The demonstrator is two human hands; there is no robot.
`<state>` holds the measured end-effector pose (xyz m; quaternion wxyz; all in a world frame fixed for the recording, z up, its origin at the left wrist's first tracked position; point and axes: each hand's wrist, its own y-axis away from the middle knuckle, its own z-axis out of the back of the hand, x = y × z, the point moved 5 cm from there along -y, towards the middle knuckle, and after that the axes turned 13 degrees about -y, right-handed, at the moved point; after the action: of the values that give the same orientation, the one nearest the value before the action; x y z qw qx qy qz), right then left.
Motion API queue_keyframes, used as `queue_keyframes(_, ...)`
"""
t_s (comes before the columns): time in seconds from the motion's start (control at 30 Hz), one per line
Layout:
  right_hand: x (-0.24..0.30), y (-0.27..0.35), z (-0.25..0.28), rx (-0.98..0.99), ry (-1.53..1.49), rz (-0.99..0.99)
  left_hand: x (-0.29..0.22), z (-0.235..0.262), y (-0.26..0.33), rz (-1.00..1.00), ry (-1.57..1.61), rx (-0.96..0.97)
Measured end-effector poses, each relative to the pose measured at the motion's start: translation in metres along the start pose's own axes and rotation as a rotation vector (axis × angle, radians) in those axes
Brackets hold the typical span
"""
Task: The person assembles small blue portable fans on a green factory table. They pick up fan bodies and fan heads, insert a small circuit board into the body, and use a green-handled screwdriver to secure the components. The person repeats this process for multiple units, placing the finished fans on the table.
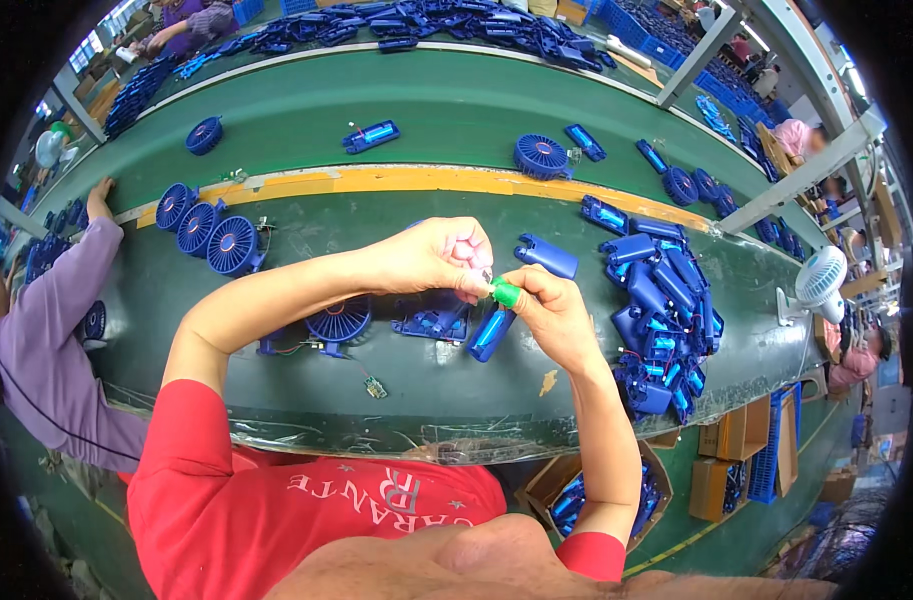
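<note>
Above the green work table, my left hand and my right hand meet fingertip to fingertip, both pinched. A small, partly hidden piece shows between them, too small to name. Green tape wraps a fingertip of my right hand. Just below the fingers lies a blue handle shell with a bright blue battery cell in it. To its left is another blue shell part. A round blue fan head lies under my left forearm, with a small circuit board on wires nearby.
A heap of blue handle shells covers the table's right side. Several fan heads lie at the left. Beyond the yellow strip, a green belt carries scattered parts. A white fan stands at right; a person in purple works at left.
</note>
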<state>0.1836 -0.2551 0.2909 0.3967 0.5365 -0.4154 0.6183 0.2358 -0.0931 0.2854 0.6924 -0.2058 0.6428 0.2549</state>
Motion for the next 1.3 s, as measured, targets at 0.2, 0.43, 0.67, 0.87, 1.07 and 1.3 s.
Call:
queue_keyframes(0.2,0.004,-0.015,0.021,-0.317,0.153,0.233,-0.014,0.03,-0.04,-0.147,-0.224,-0.052)
queue_keyframes(0.43,-0.011,-0.01,0.046,-0.39,0.217,0.264,-0.032,0.154,-0.089,-0.091,-0.47,-0.611)
queue_keyframes(0.67,-0.037,-0.029,0.033,-0.276,0.285,0.109,0.017,0.25,-0.052,0.047,-0.895,-0.799)
queue_keyframes(0.87,-0.029,-0.099,-0.014,-0.086,0.484,0.161,0.073,0.325,0.053,0.405,-1.656,-0.83)
queue_keyframes(1.07,-0.033,-0.21,-0.066,0.043,0.659,0.371,0.112,0.393,0.15,0.652,-1.741,-1.043)
queue_keyframes(1.3,-0.054,-0.286,-0.079,0.032,0.821,0.347,0.073,0.401,0.135,0.362,-1.977,-1.158)
